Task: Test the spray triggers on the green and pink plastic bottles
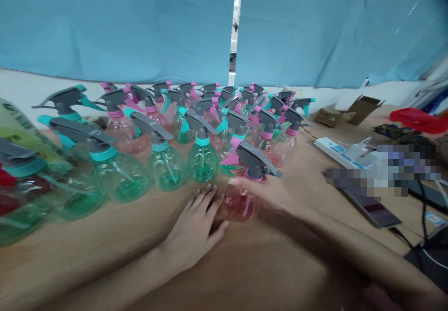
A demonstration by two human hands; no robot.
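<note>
My right hand is closed around the neck of a pink see-through spray bottle, just below its pink collar. The bottle stands upright on the table, with a grey lever and a pink nozzle pointing left. Just to its left, my left hand lies palm down with the fingers stretched out. Its fingertips are close to the bottle; whether they touch it I cannot tell. Behind my hands stand green spray bottles with turquoise collars, and further back several pink ones.
Spray bottles fill the table's back and left side. At the right are a white power strip with chargers, a phone, cables, an open cardboard box and a red item. A blue sheet hangs behind.
</note>
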